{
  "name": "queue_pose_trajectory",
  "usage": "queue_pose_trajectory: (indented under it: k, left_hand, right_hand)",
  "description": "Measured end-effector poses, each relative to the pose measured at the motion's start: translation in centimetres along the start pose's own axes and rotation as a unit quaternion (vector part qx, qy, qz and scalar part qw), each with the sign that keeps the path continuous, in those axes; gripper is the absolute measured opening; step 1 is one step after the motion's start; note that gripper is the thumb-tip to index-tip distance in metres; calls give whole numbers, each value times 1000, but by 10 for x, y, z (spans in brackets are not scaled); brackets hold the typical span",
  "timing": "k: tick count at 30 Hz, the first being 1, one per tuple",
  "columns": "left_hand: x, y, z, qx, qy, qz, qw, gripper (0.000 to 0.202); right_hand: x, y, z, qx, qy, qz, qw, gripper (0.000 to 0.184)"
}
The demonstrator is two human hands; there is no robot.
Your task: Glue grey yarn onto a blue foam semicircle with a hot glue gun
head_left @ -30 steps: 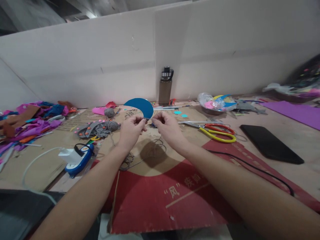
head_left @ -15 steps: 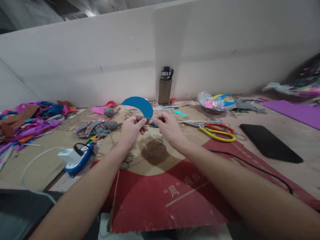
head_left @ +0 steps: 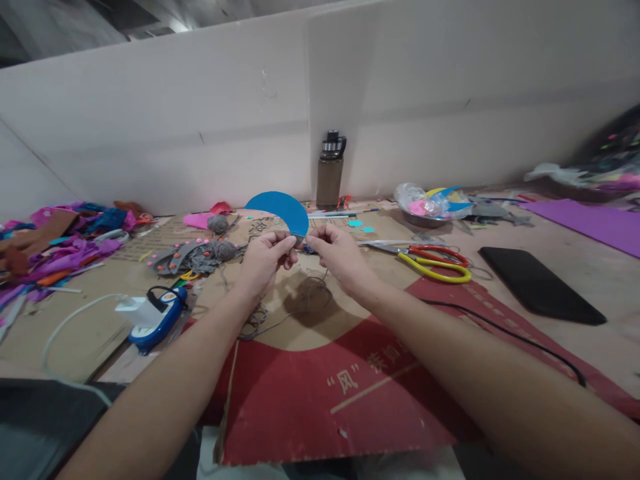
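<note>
A blue crescent-shaped piece (head_left: 285, 205), thin and flat like felt or card, is pinched at its lower tip by my left hand (head_left: 270, 257), between thumb and fingers. Grey yarn shows at that tip. Close beside it, my right hand (head_left: 335, 250) is closed in a pinch on the yarn, its fingertips almost touching the left ones. Loose loops of grey yarn (head_left: 313, 290) trail below both hands onto the cardboard (head_left: 300, 333). Something small and dark blue lies behind the fingers, too hidden to name.
Red-and-yellow-handled scissors (head_left: 435, 261) and a black phone (head_left: 543, 285) lie to the right. A bottle (head_left: 330, 172) stands by the wall, near a bowl (head_left: 433, 219) of wrapped pieces. At left are a blue power strip (head_left: 159, 327), grey yarn balls (head_left: 225, 250) and felt scraps (head_left: 75, 240).
The blue crescent has shifted very slightly up and to the right at its tip. Both hands keep their pinch in nearly the same place.
</note>
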State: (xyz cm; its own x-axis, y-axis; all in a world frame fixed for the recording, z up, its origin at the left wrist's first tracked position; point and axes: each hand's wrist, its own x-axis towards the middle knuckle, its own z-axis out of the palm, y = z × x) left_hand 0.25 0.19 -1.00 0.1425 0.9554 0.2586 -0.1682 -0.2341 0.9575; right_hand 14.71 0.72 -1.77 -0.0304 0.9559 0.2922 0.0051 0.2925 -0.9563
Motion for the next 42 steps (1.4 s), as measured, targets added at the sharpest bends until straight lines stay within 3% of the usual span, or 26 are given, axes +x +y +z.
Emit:
queue_pose_trajectory:
  k: [6, 11, 18, 26, 32, 42]
  left_hand:
    - [1, 2, -2, -32, -64, -61, 996, 22]
    - [3, 0, -3, -53, -49, -96, 993, 25]
    - [0, 0, 3, -74, -11, -65, 995, 31]
    - [0, -9, 4, 17, -48, 20, 999, 26]
    - [0, -7, 4, 44, -27, -1, 999, 21]
    - [-4, -1, 8, 61, 19, -54, 996, 17]
  right_hand:
    - [-3, -2, -3, 100, -57, 49, 992, 15]
    - [-6, -5, -3, 112, -67, 51, 990, 16]
    - [-9, -5, 1, 94, -46, 51, 993, 14]
    - [-7, -6, 0, 61, -23, 34, 997, 14]
    - [-9, -6, 1, 29, -58, 5, 998, 15]
    - [-9, 3, 1, -38, -29, -30, 998, 16]
